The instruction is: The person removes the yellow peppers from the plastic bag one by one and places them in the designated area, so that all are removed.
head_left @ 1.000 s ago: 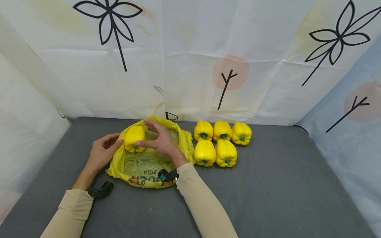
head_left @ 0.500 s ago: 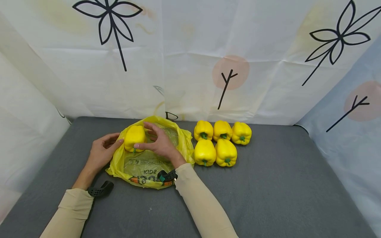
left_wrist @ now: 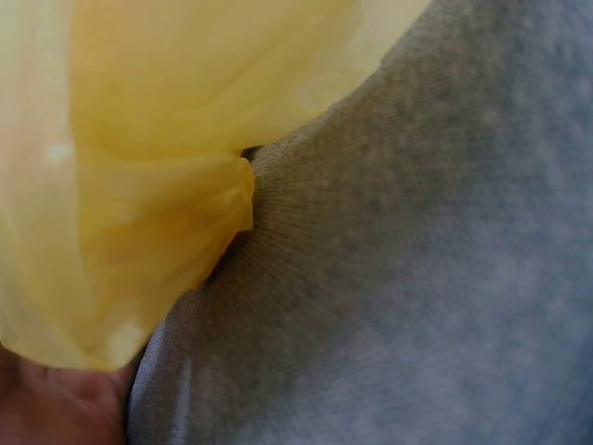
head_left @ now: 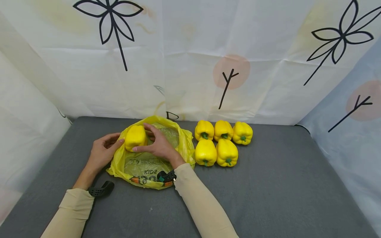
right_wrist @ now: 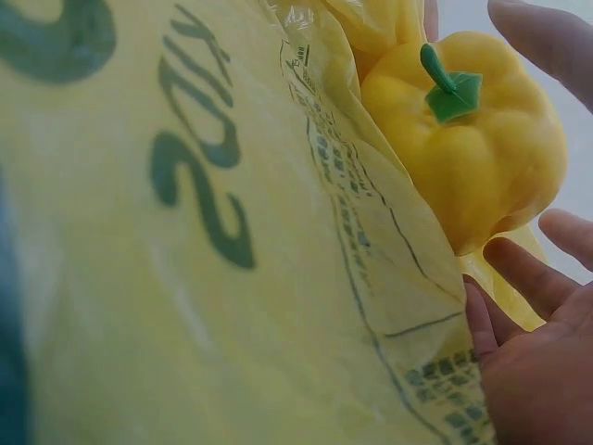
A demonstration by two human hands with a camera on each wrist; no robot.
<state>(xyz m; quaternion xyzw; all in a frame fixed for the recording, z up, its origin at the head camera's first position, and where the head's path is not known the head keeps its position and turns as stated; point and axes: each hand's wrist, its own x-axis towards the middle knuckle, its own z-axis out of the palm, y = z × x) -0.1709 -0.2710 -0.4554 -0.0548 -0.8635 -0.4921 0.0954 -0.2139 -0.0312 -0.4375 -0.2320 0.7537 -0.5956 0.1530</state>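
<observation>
A yellow bell pepper [head_left: 135, 137] sits at the left inside of a yellow plastic bag [head_left: 146, 168], whose mouth gapes upward. My right hand [head_left: 159, 143] reaches over the bag and spans this pepper, thumb at its lower edge and index finger at its upper right. In the right wrist view the green stem of the pepper [right_wrist: 473, 148] points towards the camera, with fingertips right at its side. My left hand [head_left: 102, 150] pinches the bag's left rim beside the pepper. The left wrist view is mostly filled by the bag [left_wrist: 167, 213], which hides most of that hand.
Several more yellow bell peppers stand in two rows right of the bag, among them a front one [head_left: 205, 152] and a back right one [head_left: 242, 133]. All rest on a grey cloth-covered table [head_left: 268, 185]. A printed white curtain [head_left: 190, 72] closes off the back.
My right hand has edged left and closer around the pepper, thumb lower. The pepper has tilted slightly, and its stem is now out of sight in the head view. My left hand has stayed put.
</observation>
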